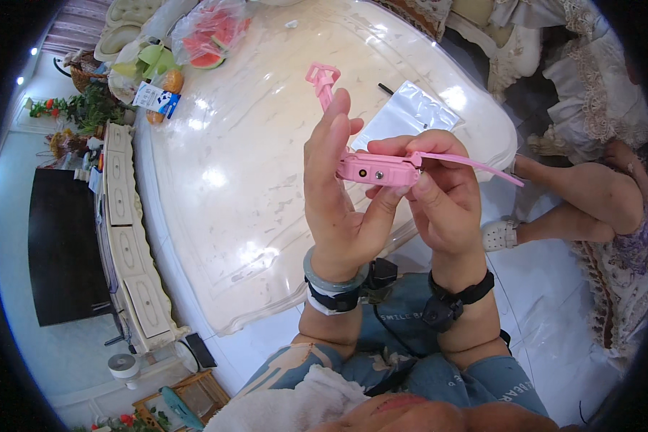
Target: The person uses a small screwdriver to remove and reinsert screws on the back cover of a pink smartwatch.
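Red watermelon lies at upper left of the frame — a black screen and pale drawer cabinet stand at left, a white clog at right.

1 L hand, 1 R hand, 1 watch, 2 straps, 1 tbl

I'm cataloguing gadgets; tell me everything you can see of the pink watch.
The pink watch looks plastic, its thick case seen edge-on, with two small round fittings, one dark, one silvery. One strap extends right, free-ended; the other's buckle shows beyond the left grip. The left grip and right grip hold it in front of the table; its face isn't visible.
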The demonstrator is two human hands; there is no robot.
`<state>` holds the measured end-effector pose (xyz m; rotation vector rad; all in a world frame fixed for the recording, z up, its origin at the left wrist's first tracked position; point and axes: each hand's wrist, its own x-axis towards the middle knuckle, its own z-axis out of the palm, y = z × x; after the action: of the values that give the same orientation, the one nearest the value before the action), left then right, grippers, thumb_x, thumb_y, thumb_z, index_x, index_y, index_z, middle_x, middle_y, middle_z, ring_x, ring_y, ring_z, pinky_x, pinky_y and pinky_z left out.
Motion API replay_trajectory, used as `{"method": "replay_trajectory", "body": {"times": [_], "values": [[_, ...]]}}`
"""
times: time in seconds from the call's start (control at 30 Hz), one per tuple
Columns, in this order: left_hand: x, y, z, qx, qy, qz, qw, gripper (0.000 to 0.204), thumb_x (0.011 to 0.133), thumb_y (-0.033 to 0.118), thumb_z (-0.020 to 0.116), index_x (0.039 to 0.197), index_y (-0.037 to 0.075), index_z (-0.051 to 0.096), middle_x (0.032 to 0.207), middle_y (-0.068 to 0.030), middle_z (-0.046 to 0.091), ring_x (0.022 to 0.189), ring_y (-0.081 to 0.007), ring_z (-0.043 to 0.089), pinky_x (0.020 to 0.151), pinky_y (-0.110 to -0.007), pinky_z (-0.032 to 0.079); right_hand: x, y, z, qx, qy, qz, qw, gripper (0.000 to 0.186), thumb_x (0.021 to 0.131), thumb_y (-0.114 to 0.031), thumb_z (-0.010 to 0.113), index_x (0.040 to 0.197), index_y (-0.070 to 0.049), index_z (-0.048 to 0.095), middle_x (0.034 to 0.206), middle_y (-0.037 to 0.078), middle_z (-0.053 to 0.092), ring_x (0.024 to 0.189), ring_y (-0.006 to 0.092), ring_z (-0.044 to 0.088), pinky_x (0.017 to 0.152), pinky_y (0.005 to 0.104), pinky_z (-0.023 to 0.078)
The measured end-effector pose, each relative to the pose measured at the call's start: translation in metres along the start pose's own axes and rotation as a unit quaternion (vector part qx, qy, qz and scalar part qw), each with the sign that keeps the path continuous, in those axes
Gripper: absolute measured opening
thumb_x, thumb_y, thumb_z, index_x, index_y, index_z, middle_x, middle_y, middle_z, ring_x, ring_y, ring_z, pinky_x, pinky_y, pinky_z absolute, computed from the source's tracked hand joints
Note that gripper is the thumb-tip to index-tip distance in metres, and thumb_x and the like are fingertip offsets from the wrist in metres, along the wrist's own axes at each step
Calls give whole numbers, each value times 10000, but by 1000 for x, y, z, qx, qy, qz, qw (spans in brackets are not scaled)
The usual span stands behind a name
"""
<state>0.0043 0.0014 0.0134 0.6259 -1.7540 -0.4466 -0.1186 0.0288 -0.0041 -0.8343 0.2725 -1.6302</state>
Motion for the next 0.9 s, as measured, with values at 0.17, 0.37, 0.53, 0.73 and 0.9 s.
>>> {"method": "replay_trajectory", "body": {"times": [0.17, 0.37, 0.53, 0.73, 0.9], "values": [[3, 6, 0, 85, 9, 14, 996, 701, 748, 54, 727, 1355, 37, 378, 1433, -245, 285, 1281, -354, 397, 1013, -424, 387, 0, 2, 5, 6, 26, 9, 1000, 249, 899, -77, 538, 1133, -11, 482, 1155, 229, 585, 1066, 249, 587, 911, 343, 476], [0, -1, 6, 12, 49, -5, 999, 663, 718, 76, 768, 1290, 45, 433, 1422, -224, 251, 1282, -364, 392, 1042, -469, 377, -3, 5, -4, 6, 44, 31, 999, 269, 928, -101, 514, 1171, -1, 456, 1121, 195, 587, 1037, 248, 603, 828, 341, 535], [-1, 2, 3, -14, 15, -35, 999, 700, 702, 51, 772, 1302, 63, 410, 1387, -201, 335, 1194, -346, 492, 978, -408, 446, -6, 9, 3, 33, 71, 20, 997, 309, 945, -107, 496, 1219, 14, 418, 1097, 163, 585, 1002, 264, 621, 791, 357, 562], [0, -1, 3, 52, -16, -32, 998, 676, 675, 18, 776, 1269, 10, 455, 1296, -173, 461, 1097, -243, 547, 895, -324, 477, -4, 4, 4, 77, 149, 73, 983, 297, 956, -122, 472, 1206, 32, 428, 1057, 162, 604, 876, 257, 659, 765, 351, 568], [0, 6, 4, -11, -53, -89, 995, 705, 688, -26, 732, 1318, -38, 416, 1287, -175, 494, 1128, -238, 543, 927, -330, 466, -7, 2, -5, 133, 165, 90, 973, 271, 965, -200, 467, 1127, 14, 509, 976, 115, 636, 791, 168, 632, 712, 279, 522]]}}
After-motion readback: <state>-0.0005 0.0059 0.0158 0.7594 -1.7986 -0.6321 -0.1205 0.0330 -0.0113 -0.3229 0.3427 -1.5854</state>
